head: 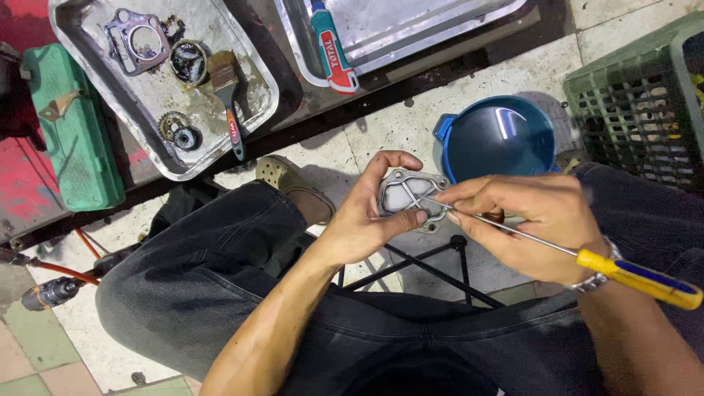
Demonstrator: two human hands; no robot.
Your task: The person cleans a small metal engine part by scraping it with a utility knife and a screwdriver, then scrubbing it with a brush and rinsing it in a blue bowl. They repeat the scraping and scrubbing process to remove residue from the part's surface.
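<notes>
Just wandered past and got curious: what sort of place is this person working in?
Probably a small engine repair workshop: a greasy metal tray holds a gasket and brush, and the hands work a metal cover with a screwdriver.

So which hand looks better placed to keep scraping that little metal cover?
Probably the right hand: it grips the screwdriver, tip on the metal cover. The left hand just holds the cover.

A metal tray (258,94) held a gasket (136,40), a brush (228,92) and a gear (178,132). A second tray (411,40) lay beside it, a green case (73,132) to its left. A blue lid (499,138) and green crate (638,110) sat on the tiled floor (389,125).
</notes>
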